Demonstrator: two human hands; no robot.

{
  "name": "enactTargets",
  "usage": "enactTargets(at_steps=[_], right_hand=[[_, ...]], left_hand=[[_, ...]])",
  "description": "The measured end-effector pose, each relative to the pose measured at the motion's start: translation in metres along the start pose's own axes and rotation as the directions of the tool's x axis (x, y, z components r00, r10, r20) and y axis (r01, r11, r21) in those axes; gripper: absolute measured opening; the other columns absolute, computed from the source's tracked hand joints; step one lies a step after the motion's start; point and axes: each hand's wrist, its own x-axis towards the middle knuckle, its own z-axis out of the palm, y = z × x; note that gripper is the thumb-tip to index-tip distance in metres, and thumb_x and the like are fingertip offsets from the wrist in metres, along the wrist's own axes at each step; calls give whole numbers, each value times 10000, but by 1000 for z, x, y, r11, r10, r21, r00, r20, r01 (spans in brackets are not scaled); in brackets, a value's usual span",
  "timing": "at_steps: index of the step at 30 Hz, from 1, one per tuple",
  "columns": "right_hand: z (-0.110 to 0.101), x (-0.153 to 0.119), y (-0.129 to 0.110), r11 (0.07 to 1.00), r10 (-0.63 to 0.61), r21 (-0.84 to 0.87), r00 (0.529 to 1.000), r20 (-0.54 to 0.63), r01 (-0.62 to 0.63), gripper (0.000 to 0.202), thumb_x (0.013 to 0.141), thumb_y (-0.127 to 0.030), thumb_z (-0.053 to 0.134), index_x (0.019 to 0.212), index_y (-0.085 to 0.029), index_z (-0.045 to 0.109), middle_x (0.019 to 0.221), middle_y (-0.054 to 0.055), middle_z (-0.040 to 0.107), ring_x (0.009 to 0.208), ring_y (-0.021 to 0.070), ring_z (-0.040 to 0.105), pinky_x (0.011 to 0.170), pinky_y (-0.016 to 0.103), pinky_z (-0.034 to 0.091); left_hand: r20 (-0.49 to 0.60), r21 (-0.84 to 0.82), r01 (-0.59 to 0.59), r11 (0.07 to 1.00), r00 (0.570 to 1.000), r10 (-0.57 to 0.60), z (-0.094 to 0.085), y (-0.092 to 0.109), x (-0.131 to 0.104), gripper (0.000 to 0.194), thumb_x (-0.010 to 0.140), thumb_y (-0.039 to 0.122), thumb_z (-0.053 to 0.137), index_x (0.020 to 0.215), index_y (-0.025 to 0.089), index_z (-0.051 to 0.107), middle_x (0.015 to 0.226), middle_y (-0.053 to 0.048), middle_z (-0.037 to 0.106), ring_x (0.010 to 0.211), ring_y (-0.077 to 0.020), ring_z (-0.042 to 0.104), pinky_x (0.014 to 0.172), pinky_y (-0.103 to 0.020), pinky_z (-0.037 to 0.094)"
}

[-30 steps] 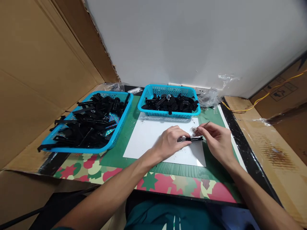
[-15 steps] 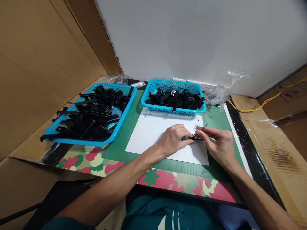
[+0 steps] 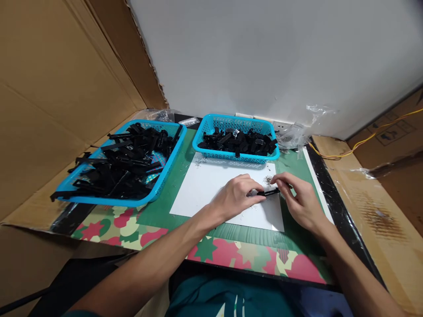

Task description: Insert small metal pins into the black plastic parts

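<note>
Starting at nine o'clock: large blue basket (image 3: 161, 182) heaped with long black plastic parts (image 3: 124, 165), several overhanging its near-left rim. At twelve o'clock, small blue basket (image 3: 236, 155) of shorter black pieces (image 3: 238, 141), just beyond the white sheet (image 3: 205, 189).

Centre: left hand (image 3: 236, 196) rests on the sheet, fingers curled and pinching one end of a slim black part (image 3: 269, 192). Right hand (image 3: 299, 198) at three o'clock, thumb and forefinger pressed together on the part's other end. Whether a thin tool is in that hand, cannot tell. Small heap of metal bits (image 3: 267, 179) lies just beyond the part, at its twelve o'clock.

Risks, as judged: the part is narrow and held only at its tips, so a twist could flick it off the sheet. A sweeping wrist could scatter the metal bits across the green mat (image 3: 291, 160). Overhanging parts could drop if the large basket is bumped.

Against half a second ago: the thin pin that stood up from the right fingertips no longer shows, the right hand sits lower and flatter, and more of the black part is exposed between the hands.
</note>
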Motion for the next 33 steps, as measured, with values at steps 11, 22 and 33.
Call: enactTargets(at_steps=[11, 22, 33], right_hand=[[3, -2, 6, 991, -31, -125, 985, 171, 53, 130, 991, -259, 658, 970, -201, 773, 738, 27, 729, 627, 172, 612, 590, 286, 438], [-2, -1, 6, 981, -105, -139, 970, 218, 138, 113, 959, -205, 631, 910, -205, 732, 707, 8, 676, 620, 153, 589, 587, 264, 442], [-1, -8, -5, 953, -267, -190, 951, -157, 236, 109, 970, -181, 662, 916, -242, 735, 593, -45, 493, 512, 123, 468, 529, 275, 405]], left_hand=[[6, 1, 4, 1000, 1000, -4, 0, 1, 1, 143, 896, 209, 826, 1022, 160, 779, 959, -45, 817, 909, -209, 710, 801, -324, 528], [35, 10, -11, 1000, 999, 11, 0, 1, 2, 100, 914, 181, 794, 1007, 173, 757, 969, -41, 807, 936, -215, 703, 824, -335, 536], [-190, -17, -161, 987, 969, 155, -5, 7, 2, 66, 956, 154, 722, 1021, 167, 724, 976, -72, 797, 943, -213, 728, 846, -351, 573]])
